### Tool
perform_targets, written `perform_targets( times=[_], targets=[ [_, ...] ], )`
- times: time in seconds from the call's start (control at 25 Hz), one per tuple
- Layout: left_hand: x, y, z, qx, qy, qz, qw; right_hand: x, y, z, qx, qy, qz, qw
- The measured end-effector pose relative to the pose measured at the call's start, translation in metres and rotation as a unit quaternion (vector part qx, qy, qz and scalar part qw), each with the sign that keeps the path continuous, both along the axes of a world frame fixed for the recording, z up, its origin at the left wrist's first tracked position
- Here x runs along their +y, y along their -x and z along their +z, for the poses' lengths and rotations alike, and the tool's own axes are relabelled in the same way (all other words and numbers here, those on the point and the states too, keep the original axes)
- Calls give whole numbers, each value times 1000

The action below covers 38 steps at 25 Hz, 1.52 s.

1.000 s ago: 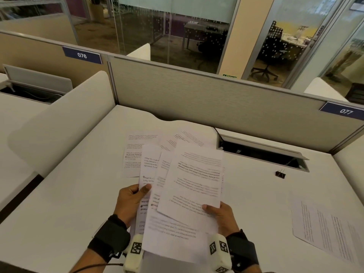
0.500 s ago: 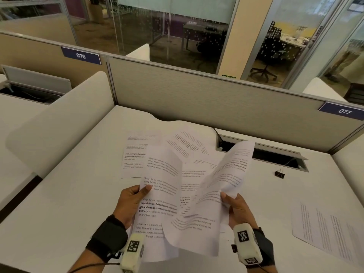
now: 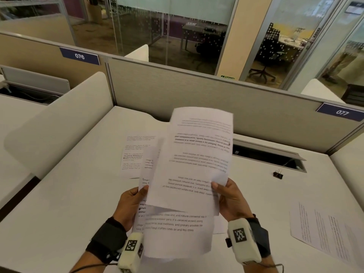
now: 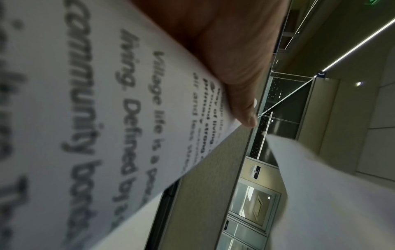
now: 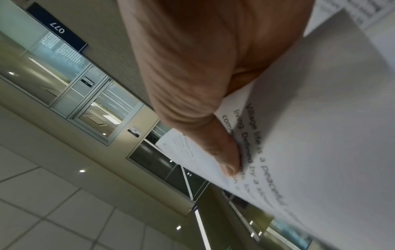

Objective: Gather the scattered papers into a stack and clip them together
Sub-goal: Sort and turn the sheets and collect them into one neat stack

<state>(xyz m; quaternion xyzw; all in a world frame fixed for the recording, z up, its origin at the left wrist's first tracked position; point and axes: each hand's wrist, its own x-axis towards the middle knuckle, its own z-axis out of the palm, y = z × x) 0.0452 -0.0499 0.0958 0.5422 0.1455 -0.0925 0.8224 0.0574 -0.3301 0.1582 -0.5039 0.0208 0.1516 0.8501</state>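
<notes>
Both hands hold printed white sheets up above the desk. My right hand (image 3: pixel 224 191) pinches one sheet (image 3: pixel 197 154) by its right edge; its text reads upside down and it stands in front. My left hand (image 3: pixel 136 196) grips the other sheets (image 3: pixel 177 233) by their left edge, thumb on top (image 4: pixel 241 94). The right thumb (image 5: pixel 224 152) presses on the print. One sheet (image 3: pixel 134 152) lies flat on the desk behind the held ones, another (image 3: pixel 323 231) lies at the right. A black binder clip (image 3: pixel 278 174) sits on the desk right of the hands.
A grey partition (image 3: pixel 216 107) closes the back of the white desk (image 3: pixel 69 194). A cable slot with an open lid (image 3: pixel 271 154) lies along the back right. A curved white divider (image 3: pixel 59 119) stands at the left.
The right hand has swung its sheet from the right side up and over the sheets in the left hand. The left hand has kept its grip and place.
</notes>
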Motion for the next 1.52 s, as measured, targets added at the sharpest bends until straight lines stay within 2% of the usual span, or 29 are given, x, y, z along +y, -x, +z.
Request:
perform_targets(
  times=[0.16,0.4,0.6,0.76,1.0,1.12,1.24,1.4,1.52],
  targets=[
    [-4,-1,12,-14,-27,-6,1000,10,1,-30,50,39,2,998],
    [-11,-3,23,-23,-1,-28,999,22,7,-69,149,30,-14,988],
    [-16,-2,23,-35,-10,-52,998,30,21,-86,199,-51,-22,978],
    [-14,-1,21,-52,-21,-64,996,29,13,-80,136,44,-46,989],
    [-3,-8,10,-67,-45,-55,995,21,5,-73,39,154,-70,985],
    [3,-11,10,-33,-8,-86,996,22,2,-67,8,183,-78,980],
    [3,-14,14,-32,-60,-74,995,26,0,-56,-38,193,-97,976],
    [-1,-16,27,-88,-108,-43,989,31,0,-40,-98,171,-137,971],
    [-4,-17,32,-121,-130,-33,984,31,-1,-33,-102,146,-162,970]
  ],
)
